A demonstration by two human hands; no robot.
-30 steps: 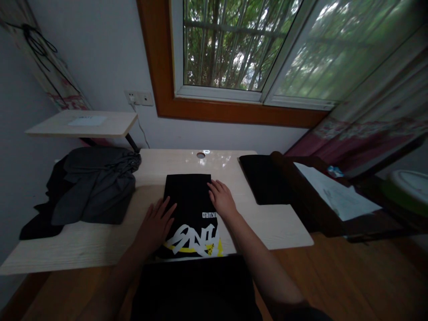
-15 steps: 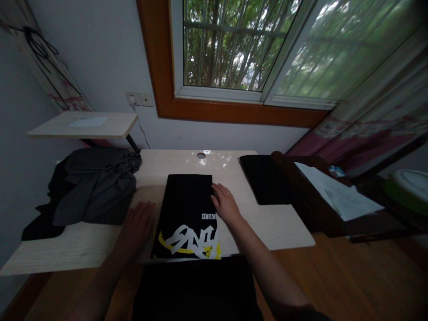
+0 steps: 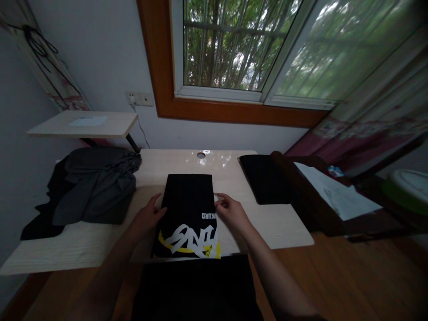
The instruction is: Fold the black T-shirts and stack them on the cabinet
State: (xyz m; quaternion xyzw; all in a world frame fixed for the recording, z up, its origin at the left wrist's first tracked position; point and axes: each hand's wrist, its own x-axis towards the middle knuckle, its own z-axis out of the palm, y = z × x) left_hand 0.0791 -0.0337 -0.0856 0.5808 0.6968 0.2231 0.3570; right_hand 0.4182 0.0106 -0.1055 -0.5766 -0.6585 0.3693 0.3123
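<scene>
A black folded garment, likely a T-shirt, lies flat on the pale wooden desk, with white lettering and a yellow print towards me. My left hand is at its left edge, thumb over the cloth and index finger apart from it. At the right edge is my right hand, its index finger and thumb apart and the other fingers curled. Both hands are open, their fingertips at or near the cloth's sides; whether they press on it is hard to see.
Dark grey clothing is heaped at the left, below a small raised shelf. A flat black item lies at the desk's right side. Beyond it, a dark brown surface holds white paper. A window is behind the desk.
Both hands have turned from lying flat to thumb and index finger apart. My left hand has moved right to the garment's edge; my right hand has shifted slightly towards me. The garment has stayed put.
</scene>
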